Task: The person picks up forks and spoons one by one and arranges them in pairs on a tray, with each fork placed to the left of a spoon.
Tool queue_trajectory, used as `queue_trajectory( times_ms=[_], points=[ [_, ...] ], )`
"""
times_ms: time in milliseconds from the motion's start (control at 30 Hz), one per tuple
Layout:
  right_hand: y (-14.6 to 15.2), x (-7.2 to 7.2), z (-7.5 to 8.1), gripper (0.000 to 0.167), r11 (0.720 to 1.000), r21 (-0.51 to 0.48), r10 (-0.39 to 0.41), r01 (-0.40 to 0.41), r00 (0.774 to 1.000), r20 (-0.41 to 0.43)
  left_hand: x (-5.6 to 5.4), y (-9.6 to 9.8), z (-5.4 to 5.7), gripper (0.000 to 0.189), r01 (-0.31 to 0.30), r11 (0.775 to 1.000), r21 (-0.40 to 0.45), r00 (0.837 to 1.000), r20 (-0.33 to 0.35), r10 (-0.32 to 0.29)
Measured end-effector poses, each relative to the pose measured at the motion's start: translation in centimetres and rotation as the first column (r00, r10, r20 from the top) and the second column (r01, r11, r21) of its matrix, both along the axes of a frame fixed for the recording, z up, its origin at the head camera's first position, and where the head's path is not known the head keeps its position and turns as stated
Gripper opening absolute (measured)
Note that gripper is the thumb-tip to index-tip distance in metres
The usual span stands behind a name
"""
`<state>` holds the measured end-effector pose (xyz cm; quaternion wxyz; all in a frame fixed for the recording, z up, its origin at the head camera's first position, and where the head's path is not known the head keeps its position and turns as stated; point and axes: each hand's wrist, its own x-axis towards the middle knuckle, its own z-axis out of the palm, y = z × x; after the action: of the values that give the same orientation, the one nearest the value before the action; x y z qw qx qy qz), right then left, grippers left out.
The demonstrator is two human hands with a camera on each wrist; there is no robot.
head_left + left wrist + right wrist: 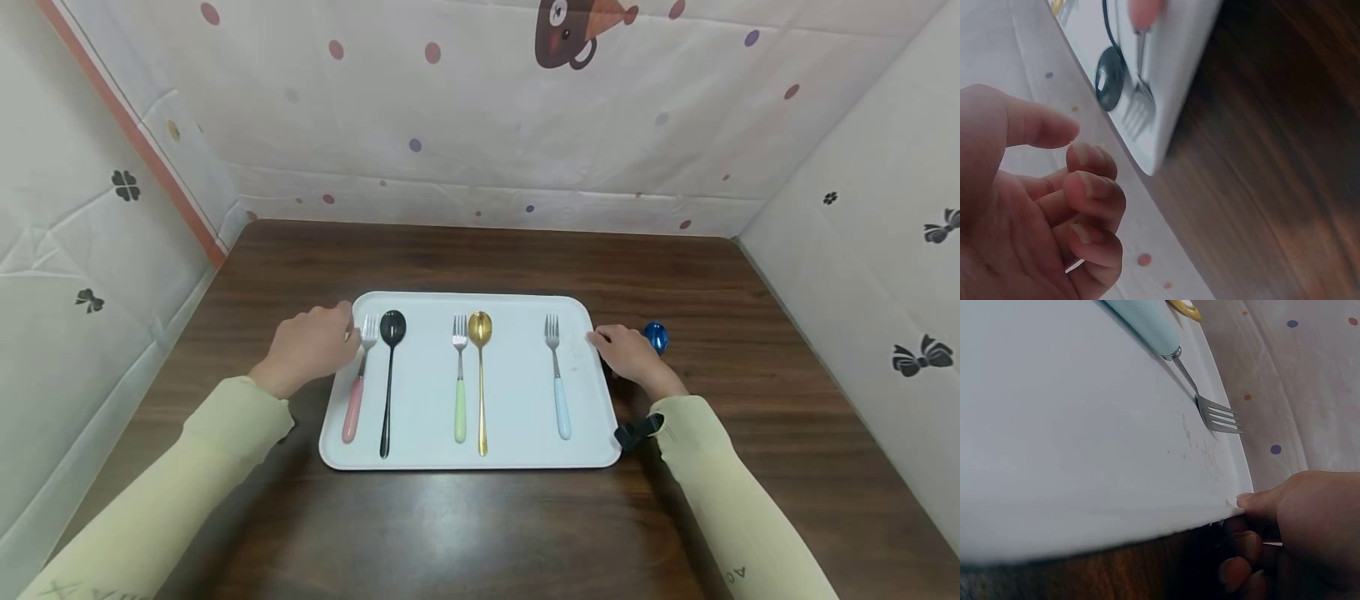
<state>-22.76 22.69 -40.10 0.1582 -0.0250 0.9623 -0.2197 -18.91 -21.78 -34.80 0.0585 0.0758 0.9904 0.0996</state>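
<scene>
A white rectangular tray [517, 417] carries a pink-handled fork [352, 408], a black spoon [392, 329], a green-handled fork [460, 408], a gold spoon [480, 329] and a light-blue-handled fork [561, 408]. My right hand [1316, 519] pinches the tray's right rim, thumb on top and fingers curled underneath. At the tray's upper left edge is my left hand [315, 342]; the left wrist view shows its fingers loosely curled, holding nothing and apart from the tray. Beyond my right hand shows a shiny blue spoon bowl [656, 336], its handle hidden.
The tray stands on a dark brown wood-grain table [435, 533]. White printed sheets [450, 108] rise behind the table and on both sides. A black strap-like piece [637, 431] sits at my right wrist, close to the tray's lower right corner.
</scene>
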Motion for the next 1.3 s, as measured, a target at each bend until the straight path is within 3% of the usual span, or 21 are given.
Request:
queue_trajectory(
  times_ms=[300,500,867,1300],
  points=[
    [0.0,0.1,0.2,0.038,1.000,-0.002,-0.004,0.004,1.000,0.006,0.1,-1.5,-0.3,0.032,-0.026,0.999,-0.038,0.995,0.100,0.030],
    [0.0,0.1,0.1,0.038,1.000,-0.005,0.003,-0.003,1.000,0.007,0.1,-2.0,-1.3,0.036,-0.025,0.999,-0.049,0.984,0.173,0.033],
    [0.0,0.1,0.2,0.038,1.000,-0.003,0.007,-0.007,1.000,0.009,0.3,-1.8,-1.7,0.033,-0.018,0.999,-0.036,0.973,0.228,0.025],
    [-0.1,0.1,0.4,0.039,1.000,0.000,-0.010,0.010,1.000,0.013,-0.3,-1.5,-2.1,0.033,0.012,1.000,-0.022,0.949,0.316,-0.005]
  ],
)
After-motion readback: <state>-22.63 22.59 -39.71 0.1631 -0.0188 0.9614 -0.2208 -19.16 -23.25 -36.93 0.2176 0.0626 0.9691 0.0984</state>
